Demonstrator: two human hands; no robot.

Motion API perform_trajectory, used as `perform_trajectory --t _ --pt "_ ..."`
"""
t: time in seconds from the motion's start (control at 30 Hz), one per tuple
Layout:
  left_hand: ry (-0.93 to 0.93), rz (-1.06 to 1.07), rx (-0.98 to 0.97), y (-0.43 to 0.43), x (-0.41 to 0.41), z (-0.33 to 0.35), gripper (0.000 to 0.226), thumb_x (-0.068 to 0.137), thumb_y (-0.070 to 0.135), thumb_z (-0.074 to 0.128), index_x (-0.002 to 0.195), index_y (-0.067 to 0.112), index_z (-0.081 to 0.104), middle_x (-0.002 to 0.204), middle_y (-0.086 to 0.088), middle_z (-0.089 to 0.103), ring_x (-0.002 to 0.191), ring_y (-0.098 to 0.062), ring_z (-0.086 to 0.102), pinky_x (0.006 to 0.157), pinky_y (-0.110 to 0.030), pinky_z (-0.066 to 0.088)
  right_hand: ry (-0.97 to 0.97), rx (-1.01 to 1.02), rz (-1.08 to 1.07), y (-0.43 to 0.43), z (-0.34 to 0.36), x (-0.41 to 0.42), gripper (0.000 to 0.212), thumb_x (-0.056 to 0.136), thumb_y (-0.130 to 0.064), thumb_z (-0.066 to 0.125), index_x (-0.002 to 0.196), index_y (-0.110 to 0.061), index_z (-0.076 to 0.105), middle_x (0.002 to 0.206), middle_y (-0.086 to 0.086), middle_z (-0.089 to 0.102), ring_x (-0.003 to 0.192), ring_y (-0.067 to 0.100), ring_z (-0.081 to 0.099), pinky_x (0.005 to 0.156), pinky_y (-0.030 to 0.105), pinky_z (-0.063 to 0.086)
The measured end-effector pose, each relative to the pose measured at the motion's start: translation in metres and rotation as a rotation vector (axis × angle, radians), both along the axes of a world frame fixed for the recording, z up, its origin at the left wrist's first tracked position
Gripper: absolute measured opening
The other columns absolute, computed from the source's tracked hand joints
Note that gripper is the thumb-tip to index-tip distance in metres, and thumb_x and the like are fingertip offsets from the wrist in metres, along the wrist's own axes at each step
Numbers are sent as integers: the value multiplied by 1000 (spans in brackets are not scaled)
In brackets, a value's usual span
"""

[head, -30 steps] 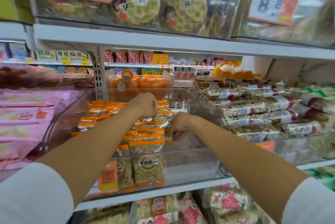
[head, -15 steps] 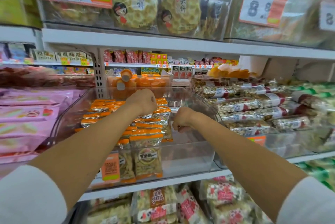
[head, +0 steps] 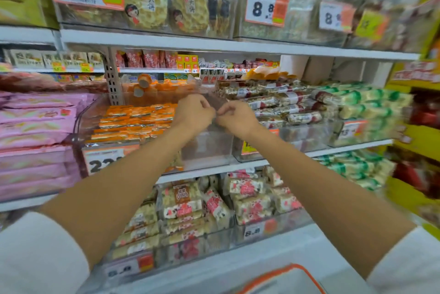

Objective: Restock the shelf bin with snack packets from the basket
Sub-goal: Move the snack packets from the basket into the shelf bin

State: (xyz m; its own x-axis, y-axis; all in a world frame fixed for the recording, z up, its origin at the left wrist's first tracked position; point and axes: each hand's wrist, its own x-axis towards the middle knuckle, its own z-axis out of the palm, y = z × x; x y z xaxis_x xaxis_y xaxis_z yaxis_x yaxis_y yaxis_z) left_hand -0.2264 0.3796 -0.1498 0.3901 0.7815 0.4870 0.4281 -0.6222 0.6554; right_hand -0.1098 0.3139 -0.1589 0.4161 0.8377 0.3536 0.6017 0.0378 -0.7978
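Observation:
Orange snack packets [head: 135,122] lie in rows in the left part of a clear shelf bin [head: 209,150] on the middle shelf. The bin's right part shows bare plastic. My left hand [head: 194,114] and my right hand [head: 237,116] meet above that bare part, fingers curled and fingertips touching each other. I cannot make out any packet between them; the frame is blurred. An orange-rimmed white basket [head: 297,272] shows at the bottom edge, its inside hidden.
Pink packets [head: 35,127] fill the bin to the left, red-labelled nut bars [head: 281,103] and green ones [head: 362,100] those to the right. A shelf [head: 214,43] with price tags hangs close above. Bins of flowered packets [head: 250,198] stand on the shelf below.
Both hands rose off the packets and came together over the bin's right part. The view dropped, so the lower shelf and the basket rim now show.

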Motion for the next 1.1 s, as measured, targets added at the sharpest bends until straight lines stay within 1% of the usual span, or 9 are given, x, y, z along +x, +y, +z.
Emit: perform_trajectory --t 0.13,0.23,0.4,0.63,0.77,0.83,0.9,1.03,1.1 --pt "56 -52 -61 -45 13 -31 20 84 12 58 71 5 71 76 -10 70 70 -25 61 59 -33 45 94 -11 -20 -57 -30 7 27 88 -3 67 70 -16 51 64 -3 50 60 9 48 66 29 48" --pt "148 -137 -165 -72 28 -74 27 86 9 56 60 8 61 70 -16 63 62 -25 54 57 -34 43 115 -64 -76 -96 -73 17 25 87 -1 67 71 -15 53 59 -1 49 50 8 47 50 18 42" --pt "379 -200 -302 -109 54 -158 32 83 8 56 52 13 51 54 -9 48 50 -23 44 50 -27 35 136 -235 -148 -153 -162 38 31 85 5 65 64 -15 52 49 -4 49 35 -3 44 44 15 38" --pt "553 -318 -608 -142 78 -292 22 87 9 60 66 3 63 80 -21 66 70 -29 58 68 -40 54 252 -497 -312 -209 -292 63 14 83 -5 66 74 -15 60 68 3 61 54 14 59 52 22 49" --pt "636 -329 -673 -161 84 -356 20 87 15 61 70 4 61 77 -19 64 72 -30 61 77 -46 58 322 -588 -342 -229 -363 71 13 85 -6 66 76 -13 61 68 1 60 59 16 61 66 33 57" --pt "661 -340 -727 -168 87 -385 25 89 16 60 77 -5 67 83 -20 69 76 -32 65 78 -43 58 344 -646 -378 -238 -396 75 6 85 -8 67 81 -12 64 70 0 60 65 18 62 69 35 57" --pt "699 -348 -768 -171 90 -413 22 89 13 58 87 -7 69 88 -19 71 82 -32 69 79 -44 59 371 -704 -410 -247 -429 78 3 86 -12 67 88 -11 66 72 2 62 63 14 60 63 29 52" --pt "735 -359 -833 -167 96 -470 22 86 10 55 80 -6 69 83 -21 69 76 -33 67 71 -48 58 421 -828 -458 -263 -492 81 14 86 -9 64 87 4 66 74 14 61 70 22 57 67 40 53" --pt "772 -360 -829 -164 95 -496 24 86 14 54 76 -3 69 80 -20 67 74 -30 66 66 -42 57 431 -897 -473 -268 -523 84 23 87 -9 63 96 11 65 77 25 59 70 22 52 63 39 49"
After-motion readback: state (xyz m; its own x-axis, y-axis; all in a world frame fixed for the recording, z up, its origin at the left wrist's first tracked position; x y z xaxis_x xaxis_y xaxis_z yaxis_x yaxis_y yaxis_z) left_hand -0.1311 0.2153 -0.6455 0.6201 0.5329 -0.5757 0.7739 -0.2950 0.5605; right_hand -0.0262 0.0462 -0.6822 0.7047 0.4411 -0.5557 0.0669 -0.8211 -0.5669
